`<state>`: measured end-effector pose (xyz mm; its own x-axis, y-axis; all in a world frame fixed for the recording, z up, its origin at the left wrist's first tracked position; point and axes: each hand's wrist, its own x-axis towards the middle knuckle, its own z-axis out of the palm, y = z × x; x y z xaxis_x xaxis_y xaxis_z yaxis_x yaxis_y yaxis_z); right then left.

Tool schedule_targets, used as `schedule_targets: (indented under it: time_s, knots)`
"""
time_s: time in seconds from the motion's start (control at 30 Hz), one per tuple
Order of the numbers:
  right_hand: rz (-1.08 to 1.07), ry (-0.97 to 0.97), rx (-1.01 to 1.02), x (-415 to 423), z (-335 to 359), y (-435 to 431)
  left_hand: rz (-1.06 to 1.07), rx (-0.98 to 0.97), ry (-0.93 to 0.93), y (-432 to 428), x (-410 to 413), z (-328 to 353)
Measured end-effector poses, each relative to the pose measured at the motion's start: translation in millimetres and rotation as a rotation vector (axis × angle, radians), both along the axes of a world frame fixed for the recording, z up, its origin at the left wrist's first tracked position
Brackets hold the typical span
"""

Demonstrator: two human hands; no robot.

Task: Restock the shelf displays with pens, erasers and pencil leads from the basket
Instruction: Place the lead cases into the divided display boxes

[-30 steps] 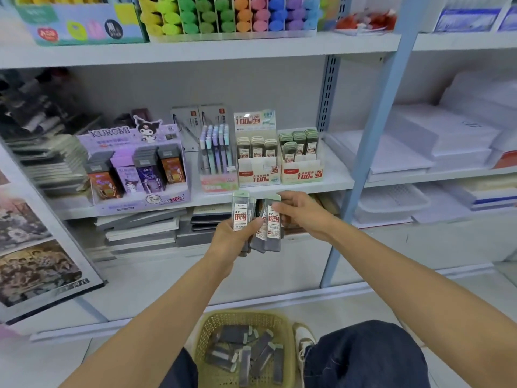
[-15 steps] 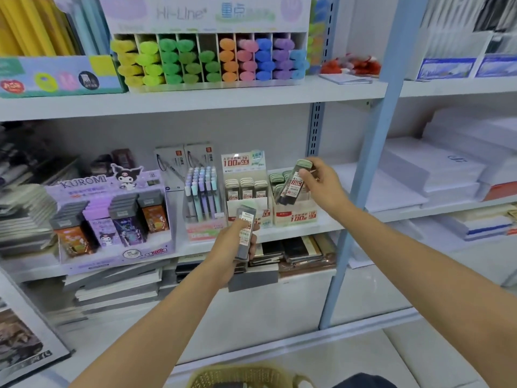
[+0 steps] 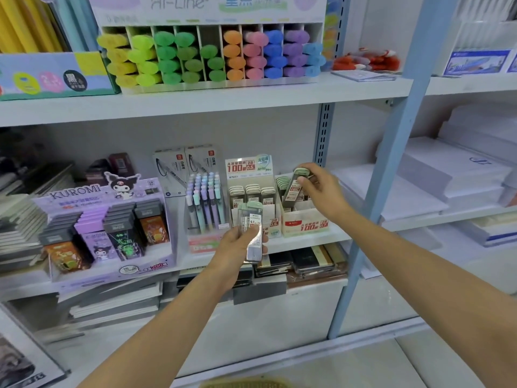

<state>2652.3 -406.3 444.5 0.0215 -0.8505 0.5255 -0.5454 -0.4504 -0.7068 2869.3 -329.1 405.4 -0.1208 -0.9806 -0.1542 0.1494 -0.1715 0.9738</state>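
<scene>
Right hand: pinches one slim grey pencil-lead case with pale green cap, long axis tilted, cap uppermost, just above the cream cardboard 0.7 display box. Left hand: grips spare cases upright, nearer and left of that box.

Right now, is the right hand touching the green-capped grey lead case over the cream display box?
Touching. The head view shows the right hand pinching the green-capped grey lead case near its cap.
</scene>
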Motion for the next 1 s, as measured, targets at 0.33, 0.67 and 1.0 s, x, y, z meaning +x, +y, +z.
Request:
schedule_targets:
  time_s: [0.33,0.67,1.0]
  knots:
    - [-0.037,0.185,0.033,4.5,-23.0,-3.6,-0.002,-0.030,-0.015,0.9,-0.1,2.5]
    - [0.086,-0.101,0.051,22.0,-0.4,37.6,-0.049,-0.076,-0.076,7.9,-8.2,7.0]
    - [0.378,-0.290,0.379,23.4,-11.5,61.5,-0.102,-0.072,-0.046,14.8,-24.9,15.1]
